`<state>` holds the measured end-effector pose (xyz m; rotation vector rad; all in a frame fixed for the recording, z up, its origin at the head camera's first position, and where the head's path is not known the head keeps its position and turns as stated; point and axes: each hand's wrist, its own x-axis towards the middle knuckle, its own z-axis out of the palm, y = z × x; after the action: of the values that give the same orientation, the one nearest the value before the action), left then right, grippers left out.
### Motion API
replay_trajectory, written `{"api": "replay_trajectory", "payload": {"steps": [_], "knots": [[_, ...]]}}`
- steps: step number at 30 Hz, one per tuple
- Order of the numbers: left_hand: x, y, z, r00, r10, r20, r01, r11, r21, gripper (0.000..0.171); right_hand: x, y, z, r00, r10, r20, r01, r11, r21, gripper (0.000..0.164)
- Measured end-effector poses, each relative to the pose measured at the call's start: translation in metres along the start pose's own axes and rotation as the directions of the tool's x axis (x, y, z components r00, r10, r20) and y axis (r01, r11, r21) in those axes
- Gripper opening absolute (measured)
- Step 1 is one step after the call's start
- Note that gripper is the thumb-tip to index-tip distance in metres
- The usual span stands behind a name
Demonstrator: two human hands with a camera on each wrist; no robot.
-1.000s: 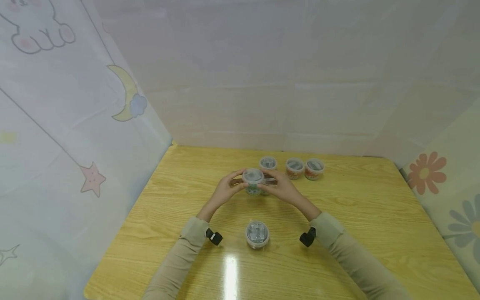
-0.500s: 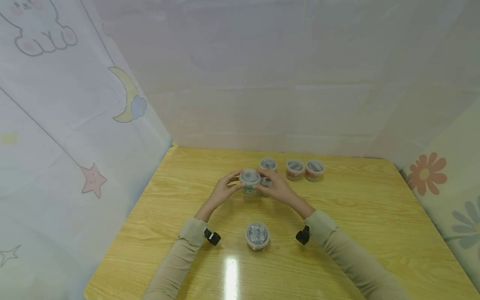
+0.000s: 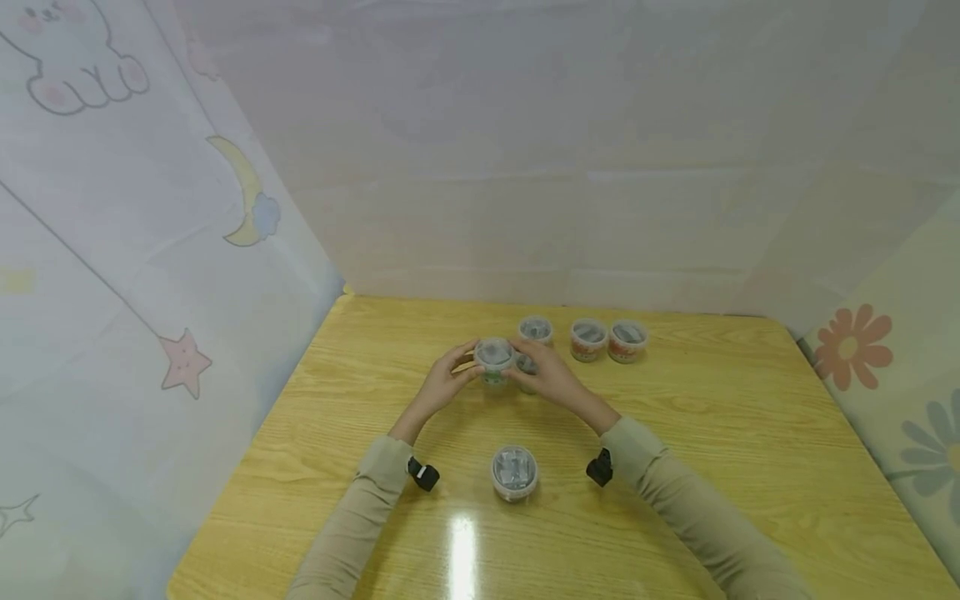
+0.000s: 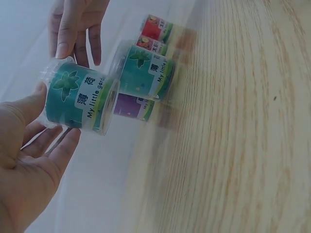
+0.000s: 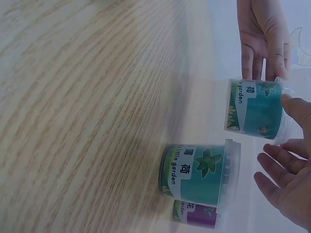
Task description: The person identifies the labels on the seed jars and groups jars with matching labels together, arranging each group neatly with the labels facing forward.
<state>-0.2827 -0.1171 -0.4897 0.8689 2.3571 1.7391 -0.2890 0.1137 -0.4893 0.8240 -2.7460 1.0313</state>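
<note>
Between my two hands, a lidded clear plastic tub with a green mint-leaf label [image 3: 493,354] is held up off the table. The thumb and fingers of my left hand [image 3: 442,385] grip its left side. My right hand [image 3: 551,373] holds the right side, its thumb near the lid rim in the right wrist view. A second green-labelled tub [image 5: 194,170] stands on the table close by, partly hidden behind my right hand in the head view. Behind that one is a purple-labelled tub [image 4: 131,106].
Two red-labelled tubs [image 3: 588,342] stand side by side at the back right of the wooden table [image 3: 720,433]. Another lidded tub [image 3: 514,472] sits nearer me, between my forearms. A printed cloth wall [image 3: 525,225] rises behind the table.
Both hands have shifted slightly left with the green-labelled tub between them. More of the second green tub shows beside it now. The standing tubs stay in place.
</note>
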Motion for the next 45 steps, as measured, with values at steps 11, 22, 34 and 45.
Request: {"api": "replay_trajectory", "payload": {"steps": [11,22,34,45], "knots": [[0.003,-0.008,-0.001,0.999,-0.044,0.015,0.046,0.994,-0.1,0.055,0.004,-0.002,0.002,1.0,0.016,-0.02,-0.017,0.999,-0.05,0.063],[0.004,-0.013,0.0,0.997,-0.077,0.014,0.079,0.988,-0.136,0.054,0.009,-0.003,0.006,0.998,0.035,-0.044,-0.039,0.996,-0.083,0.061],[0.003,-0.019,-0.004,0.996,-0.066,-0.058,0.065,0.998,-0.02,0.051,0.015,0.003,0.015,0.999,0.005,-0.049,-0.01,0.995,-0.095,0.056],[0.005,-0.023,-0.004,0.997,-0.065,-0.047,0.063,0.997,-0.036,0.055,0.02,0.004,0.022,0.997,0.034,-0.063,-0.042,0.99,-0.134,0.057]]}}
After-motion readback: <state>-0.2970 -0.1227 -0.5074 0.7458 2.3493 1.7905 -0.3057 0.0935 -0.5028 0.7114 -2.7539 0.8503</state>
